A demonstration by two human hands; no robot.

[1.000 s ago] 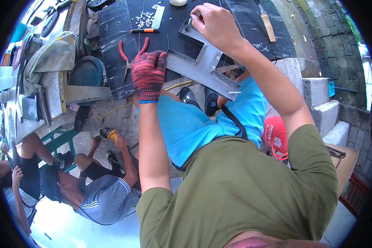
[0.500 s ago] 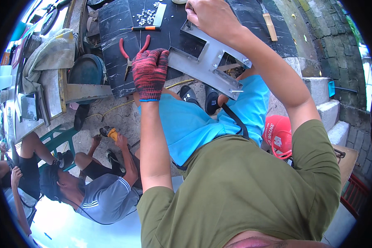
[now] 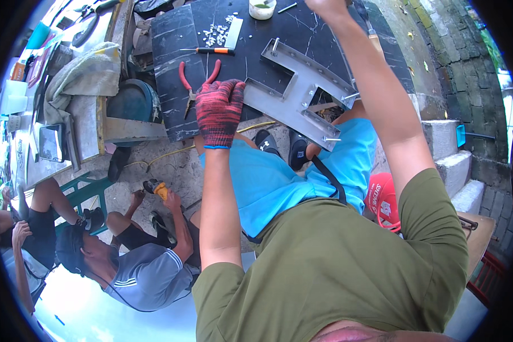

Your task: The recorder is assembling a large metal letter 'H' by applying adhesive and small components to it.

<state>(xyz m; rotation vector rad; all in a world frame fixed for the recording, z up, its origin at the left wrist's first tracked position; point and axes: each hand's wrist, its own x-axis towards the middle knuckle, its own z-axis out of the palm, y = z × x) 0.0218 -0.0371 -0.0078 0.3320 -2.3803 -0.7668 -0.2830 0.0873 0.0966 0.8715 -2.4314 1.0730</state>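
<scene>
My left hand, in a red and black knitted glove, is closed on the left end of a grey H-shaped metal frame. Several bolts stick up from the frame, which lies partly on a black marble-patterned tabletop and reaches over its near edge. Bare, my right hand is at the top edge of the picture beyond the frame; its fingers are cut off from view. Red-handled pliers lie beside the glove. Farther back are an orange and black screwdriver and a white cup.
Small pale pieces lie by a light flat strip. A wooden-handled tool is partly behind my right arm. At left, a person holds a yellow power tool near a green stool. Concrete steps are at right.
My right hand has left the frame's far corner and moved up and right, uncovering a bolt there. The left hand stays at the frame's end. The whole view has shifted slightly.
</scene>
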